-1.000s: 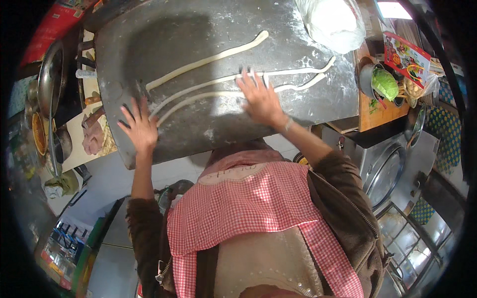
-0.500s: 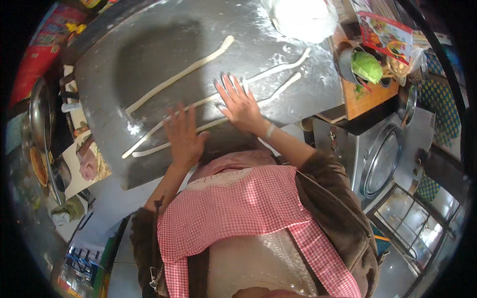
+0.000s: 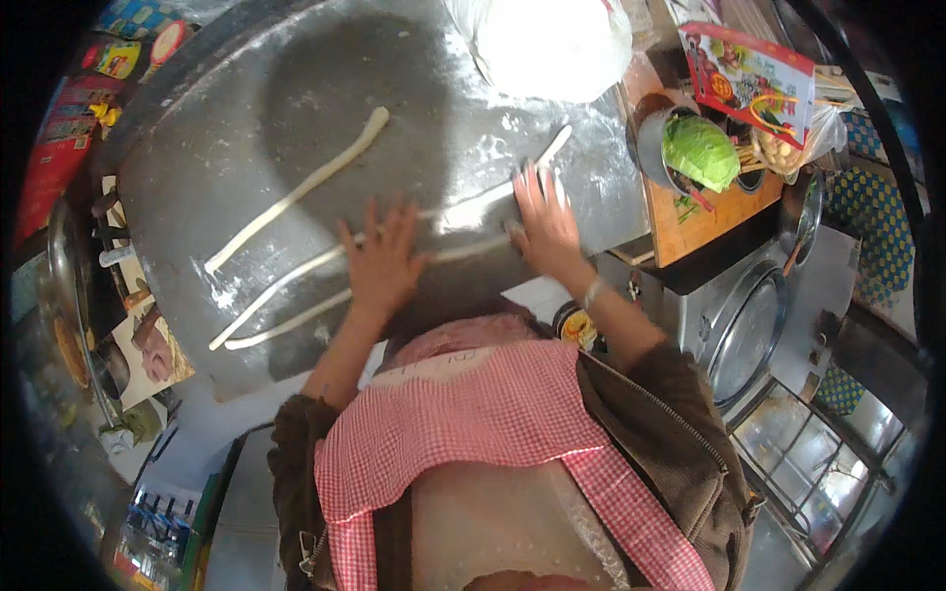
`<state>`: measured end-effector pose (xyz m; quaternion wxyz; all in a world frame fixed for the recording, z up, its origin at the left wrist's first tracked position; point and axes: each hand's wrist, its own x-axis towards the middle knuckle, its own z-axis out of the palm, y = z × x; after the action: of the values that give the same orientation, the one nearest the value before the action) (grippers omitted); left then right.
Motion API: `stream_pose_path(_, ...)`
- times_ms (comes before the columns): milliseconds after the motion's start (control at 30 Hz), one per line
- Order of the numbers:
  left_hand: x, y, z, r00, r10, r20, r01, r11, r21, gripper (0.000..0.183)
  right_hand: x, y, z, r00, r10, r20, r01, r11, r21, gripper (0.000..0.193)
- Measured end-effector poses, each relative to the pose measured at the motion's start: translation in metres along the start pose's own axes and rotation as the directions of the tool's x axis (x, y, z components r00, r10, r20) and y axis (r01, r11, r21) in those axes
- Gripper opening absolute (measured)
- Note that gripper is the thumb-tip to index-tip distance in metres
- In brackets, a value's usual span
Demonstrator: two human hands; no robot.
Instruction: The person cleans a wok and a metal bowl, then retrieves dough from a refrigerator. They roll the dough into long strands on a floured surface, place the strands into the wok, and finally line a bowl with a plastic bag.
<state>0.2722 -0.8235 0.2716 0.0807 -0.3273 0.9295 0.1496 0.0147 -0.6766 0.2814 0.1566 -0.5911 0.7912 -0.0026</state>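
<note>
Three long pale dough ropes lie slantwise on a floured dark worktop point(image 3: 177, 187). The farthest dough rope point(image 3: 305, 187) lies apart from both hands. My left hand point(image 3: 382, 266) rests palm down, fingers spread, over the middle dough rope point(image 3: 281, 286). The near dough rope point(image 3: 296, 323) runs under or beside its palm. To the right, my right hand point(image 3: 548, 229) is also flat with fingers stretched, its fingertips on the middle rope near its far end. The near rope's right end is hidden by that hand. Neither hand grips anything.
A white plastic bag point(image 3: 547, 44) sits at the worktop's far edge. At right are a pot holding a green cabbage point(image 3: 702, 150), a wooden board point(image 3: 685, 231) and a round metal lid point(image 3: 744, 330). Raw meat point(image 3: 155, 353) and a large metal ladle point(image 3: 74, 266) are at left.
Both hands have slid rightward along the middle rope, and they are farther apart. The view has shifted, so the worktop and ropes appear farther left. The hands stay flat.
</note>
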Motion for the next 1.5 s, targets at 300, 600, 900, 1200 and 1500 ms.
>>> stream_pose_path(300,0.037,0.014,0.012,0.97,-0.095,-0.223,0.088,0.995,-0.039,0.088,0.017,0.038,0.0,0.965,-0.151,-0.214,0.153,0.988,-0.01,0.075)
stream_pose_path(600,0.087,0.13,0.019,0.963,0.265,-0.048,-0.27,0.949,-0.165,0.093,0.027,0.073,0.001,0.945,-0.188,-0.266,0.203,0.979,0.031,0.07)
stream_pose_path(900,0.153,0.105,0.01,0.93,0.173,-0.324,-0.184,0.983,-0.001,0.08,0.045,0.078,-0.012,0.922,-0.138,-0.362,0.14,0.99,-0.02,0.076)
stream_pose_path(1200,0.098,0.132,0.026,0.975,0.175,-0.137,-0.182,0.982,-0.04,0.075,0.059,0.06,-0.018,0.925,-0.198,-0.324,0.259,0.954,0.154,0.075)
stream_pose_path(1500,0.087,0.107,0.022,0.976,0.182,-0.12,-0.181,0.983,0.02,0.082,0.044,0.101,0.014,0.884,-0.273,-0.379,0.234,0.961,-0.148,0.084)
